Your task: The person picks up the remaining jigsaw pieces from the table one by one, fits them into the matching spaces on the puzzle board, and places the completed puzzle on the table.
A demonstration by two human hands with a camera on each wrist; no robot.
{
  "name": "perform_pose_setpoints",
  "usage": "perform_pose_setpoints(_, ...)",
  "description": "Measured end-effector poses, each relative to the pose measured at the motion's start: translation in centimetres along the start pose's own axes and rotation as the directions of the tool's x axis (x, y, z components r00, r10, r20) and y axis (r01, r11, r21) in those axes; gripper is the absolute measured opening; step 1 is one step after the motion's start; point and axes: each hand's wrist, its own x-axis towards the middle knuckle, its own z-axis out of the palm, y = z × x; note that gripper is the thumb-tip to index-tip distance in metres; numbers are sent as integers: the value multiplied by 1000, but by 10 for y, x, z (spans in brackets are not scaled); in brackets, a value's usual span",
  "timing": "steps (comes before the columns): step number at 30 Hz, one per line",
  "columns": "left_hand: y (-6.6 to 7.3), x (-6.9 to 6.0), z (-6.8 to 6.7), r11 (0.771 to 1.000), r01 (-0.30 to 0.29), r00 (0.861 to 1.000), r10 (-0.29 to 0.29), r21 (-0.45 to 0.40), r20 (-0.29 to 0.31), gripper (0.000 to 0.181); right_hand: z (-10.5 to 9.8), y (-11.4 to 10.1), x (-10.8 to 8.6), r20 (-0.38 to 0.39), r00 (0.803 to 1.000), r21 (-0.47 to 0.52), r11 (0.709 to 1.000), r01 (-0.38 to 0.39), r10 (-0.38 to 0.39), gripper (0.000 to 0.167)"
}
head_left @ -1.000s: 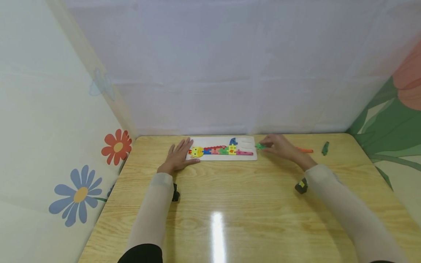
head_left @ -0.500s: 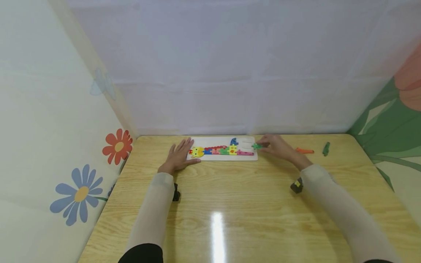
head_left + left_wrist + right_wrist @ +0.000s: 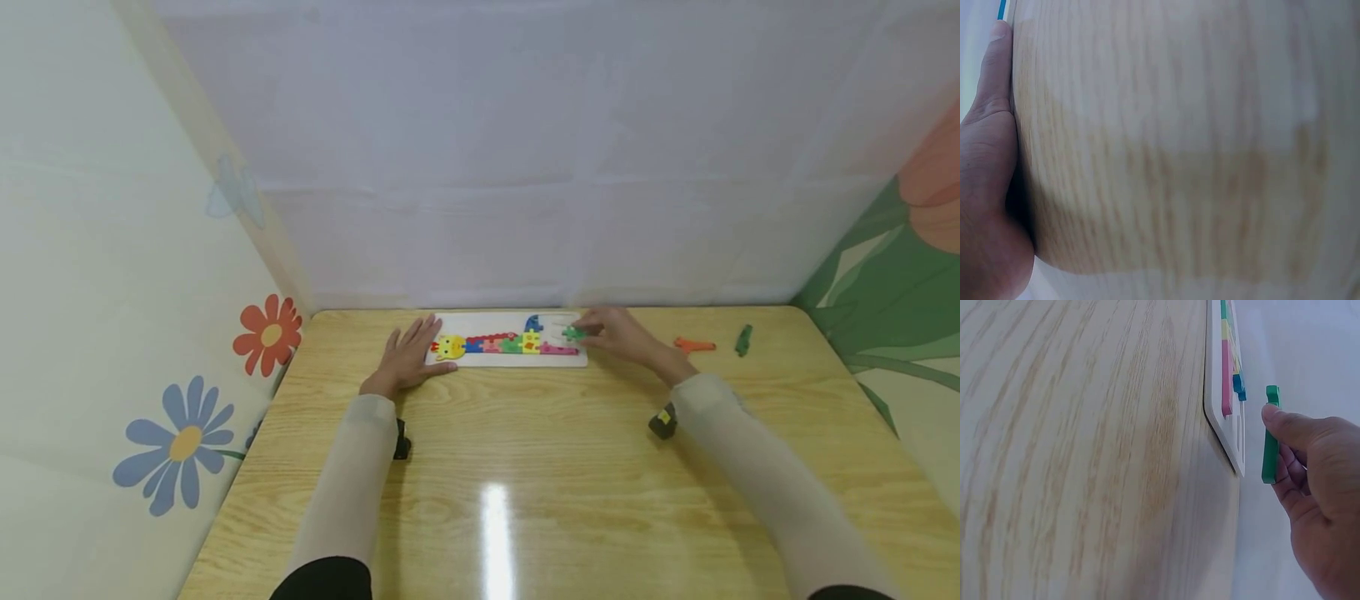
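Observation:
A white puzzle board [image 3: 480,322] lies at the table's far edge, with a giraffe of coloured pieces in it. The giraffe's yellow head [image 3: 450,347] is at the left, and a pink leg piece [image 3: 559,350] and a blue piece [image 3: 532,322] are at the right. My left hand [image 3: 407,360] rests with spread fingers on the board's left end. Between thumb and fingers my right hand [image 3: 618,335] pinches a green puzzle piece [image 3: 1270,447] over the board's right end. In the right wrist view this piece is apart from the board.
An orange piece [image 3: 695,344] and a dark green piece [image 3: 743,340] lie on the wooden table [image 3: 525,433] to the right of the right hand. A pale wall [image 3: 480,167] rises directly behind the board.
My right hand has moved left with the green piece, from beside the board to over its right end. More of the orange piece shows. The left hand has stayed in place.

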Motion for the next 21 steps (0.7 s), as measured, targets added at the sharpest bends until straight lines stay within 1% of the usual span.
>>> perform_pose_setpoints(6, -8, 4, 5, 1000, -16, 1000, 16, -17, 1, 110, 4, 2, 3, -1, 1000, -5, 1000, 1, -1, 32)
perform_pose_setpoints(13, -8, 4, 4, 1000, -7, 1000, 7, -11, -2, 106, 5, 1, 7, -17, 999, 17, 999, 39, -39, 31)
perform_pose_setpoints(17, -10, 5, 5, 1000, -13, 1000, 13, -15, -3, 106, 8, 2, 9, -13, 999, 24, 999, 48, -47, 31)
perform_pose_setpoints(21, -10, 7, 5, 1000, -15, 1000, 15, -9, 0, 106, 10, 3, 12, 5, 1000, 15, 999, 28, -28, 31)
